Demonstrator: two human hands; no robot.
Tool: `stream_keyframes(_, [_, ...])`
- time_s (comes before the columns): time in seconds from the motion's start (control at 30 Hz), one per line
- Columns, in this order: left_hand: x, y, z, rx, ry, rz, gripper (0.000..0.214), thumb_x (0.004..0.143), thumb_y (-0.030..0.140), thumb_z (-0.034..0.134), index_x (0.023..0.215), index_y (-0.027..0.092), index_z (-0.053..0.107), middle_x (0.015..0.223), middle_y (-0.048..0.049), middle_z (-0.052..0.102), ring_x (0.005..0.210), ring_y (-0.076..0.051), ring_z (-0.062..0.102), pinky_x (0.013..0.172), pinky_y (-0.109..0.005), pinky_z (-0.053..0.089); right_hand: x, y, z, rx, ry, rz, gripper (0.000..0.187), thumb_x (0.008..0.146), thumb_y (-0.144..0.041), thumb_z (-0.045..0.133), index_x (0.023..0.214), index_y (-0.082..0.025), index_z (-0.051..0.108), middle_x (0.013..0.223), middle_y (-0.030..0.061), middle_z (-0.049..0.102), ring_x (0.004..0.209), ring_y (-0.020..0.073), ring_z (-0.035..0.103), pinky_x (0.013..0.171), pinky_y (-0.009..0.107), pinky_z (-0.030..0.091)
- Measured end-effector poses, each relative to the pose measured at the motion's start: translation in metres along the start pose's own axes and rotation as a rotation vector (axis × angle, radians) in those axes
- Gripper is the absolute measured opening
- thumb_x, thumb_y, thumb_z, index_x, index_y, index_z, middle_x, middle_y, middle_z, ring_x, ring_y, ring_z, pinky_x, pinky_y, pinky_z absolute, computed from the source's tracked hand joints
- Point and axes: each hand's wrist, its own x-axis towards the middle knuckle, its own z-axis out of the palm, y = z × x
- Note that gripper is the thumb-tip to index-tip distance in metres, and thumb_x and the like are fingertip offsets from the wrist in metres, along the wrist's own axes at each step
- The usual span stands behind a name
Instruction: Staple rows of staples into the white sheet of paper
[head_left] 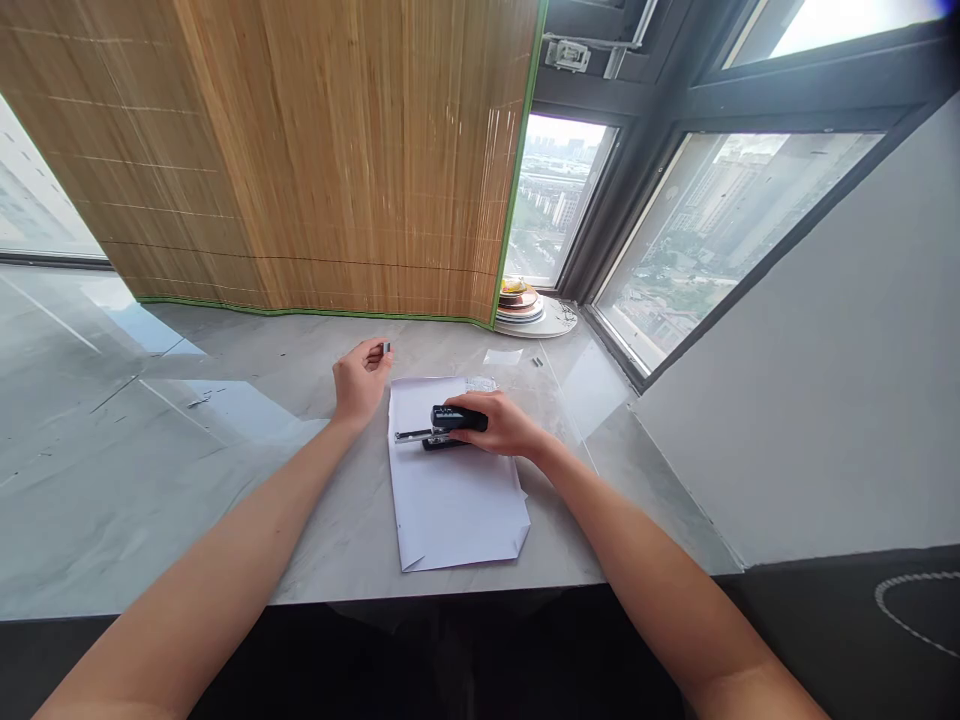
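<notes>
My right hand (502, 422) is wrapped round a black stapler (446, 418) that rests over a stack of white paper (457, 510). The stapler's metal staple tray (411, 436) sticks out of its front toward the left. Up and to the left of the paper, my left hand (361, 380) pinches a small grey strip of staples (387, 347) between its fingertips, just above the counter. Some corners of the paper are folded or curled.
Small staple strips (537, 361) lie beside a white scrap of paper (503, 357) on the grey marble counter (330, 545). Stacked plates (536, 315) stand in the window corner. A bamboo blind (337, 160) hangs down to the counter. Dark bits (199, 398) are scattered at left.
</notes>
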Motion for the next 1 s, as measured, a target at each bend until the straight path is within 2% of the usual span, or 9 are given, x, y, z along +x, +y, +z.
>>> stream_keyframes(0.13, [-0.004, 0.012, 0.002, -0.051, -0.07, -0.02, 0.036, 0.093, 0.036, 0.066, 0.12, 0.015, 0.077, 0.101, -0.0095, 0.078, 0.082, -0.017, 0.073, 0.076, -0.031, 0.062, 0.002, 0.003, -0.006, -0.023, 0.285, 0.096, 0.035, 0.088, -0.035, 0.075, 0.122, -0.025, 0.073, 0.11, 0.0058, 0.08, 0.096, 0.0243, 0.074, 0.09, 0.036, 0.056])
stream_keyframes(0.2, [-0.006, 0.017, 0.003, -0.091, -0.109, -0.04, 0.037, 0.093, 0.037, 0.065, 0.122, 0.016, 0.076, 0.099, -0.0079, 0.076, 0.078, -0.016, 0.071, 0.069, -0.028, 0.06, 0.002, 0.006, -0.01, -0.078, 0.361, 0.168, 0.034, 0.086, -0.035, 0.075, 0.119, -0.025, 0.074, 0.108, 0.006, 0.08, 0.095, 0.0258, 0.074, 0.09, 0.037, 0.056])
stream_keyframes(0.3, [-0.009, 0.021, 0.007, -0.159, -0.185, -0.084, 0.037, 0.094, 0.036, 0.065, 0.124, 0.017, 0.074, 0.09, -0.0054, 0.073, 0.069, -0.013, 0.065, 0.061, -0.024, 0.054, 0.003, 0.012, -0.013, -0.09, 0.398, 0.255, 0.032, 0.083, -0.035, 0.076, 0.113, -0.024, 0.076, 0.098, 0.0045, 0.08, 0.088, 0.0252, 0.074, 0.086, 0.036, 0.056])
stream_keyframes(0.4, [-0.012, 0.021, 0.01, -0.272, -0.242, -0.156, 0.033, 0.095, 0.033, 0.064, 0.122, 0.017, 0.076, 0.088, -0.0042, 0.07, 0.065, -0.01, 0.058, 0.059, -0.023, 0.05, 0.004, 0.014, -0.012, -0.031, 0.413, 0.289, 0.03, 0.081, -0.036, 0.077, 0.108, -0.023, 0.077, 0.094, 0.0029, 0.08, 0.085, 0.0237, 0.073, 0.083, 0.034, 0.055])
stream_keyframes(0.6, [-0.012, 0.026, 0.013, -0.651, -0.268, -0.474, 0.024, 0.09, 0.02, 0.066, 0.111, 0.015, 0.077, 0.091, -0.0045, 0.061, 0.064, -0.008, 0.05, 0.05, -0.021, 0.042, 0.006, 0.013, -0.012, 0.021, 0.449, 0.336, 0.028, 0.079, -0.035, 0.076, 0.103, -0.021, 0.077, 0.091, 0.0023, 0.079, 0.084, 0.0225, 0.072, 0.08, 0.032, 0.054])
stream_keyframes(0.73, [-0.011, 0.032, 0.01, -0.734, -0.299, -0.592, 0.021, 0.091, 0.018, 0.062, 0.105, 0.012, 0.076, 0.091, -0.0073, 0.062, 0.067, -0.01, 0.053, 0.051, -0.023, 0.043, 0.006, 0.012, -0.013, 0.039, 0.467, 0.373, 0.03, 0.078, -0.035, 0.076, 0.104, -0.021, 0.078, 0.092, 0.0025, 0.079, 0.086, 0.0233, 0.072, 0.082, 0.033, 0.055])
stream_keyframes(0.87, [-0.013, 0.033, 0.01, -0.708, -0.317, -0.525, 0.026, 0.1, 0.028, 0.058, 0.112, 0.013, 0.075, 0.09, -0.0073, 0.062, 0.069, -0.012, 0.055, 0.054, -0.025, 0.048, 0.006, 0.013, -0.013, 0.047, 0.455, 0.357, 0.028, 0.078, -0.034, 0.076, 0.104, -0.022, 0.078, 0.092, 0.0022, 0.079, 0.086, 0.0234, 0.072, 0.081, 0.033, 0.054])
stream_keyframes(1.0, [-0.016, 0.031, 0.013, -0.536, -0.305, -0.321, 0.034, 0.098, 0.043, 0.068, 0.118, 0.015, 0.072, 0.093, -0.0059, 0.066, 0.074, -0.013, 0.063, 0.072, -0.03, 0.059, 0.006, 0.013, -0.012, 0.043, 0.441, 0.329, 0.029, 0.079, -0.034, 0.076, 0.105, -0.022, 0.077, 0.094, 0.0022, 0.079, 0.085, 0.0232, 0.072, 0.08, 0.033, 0.054])
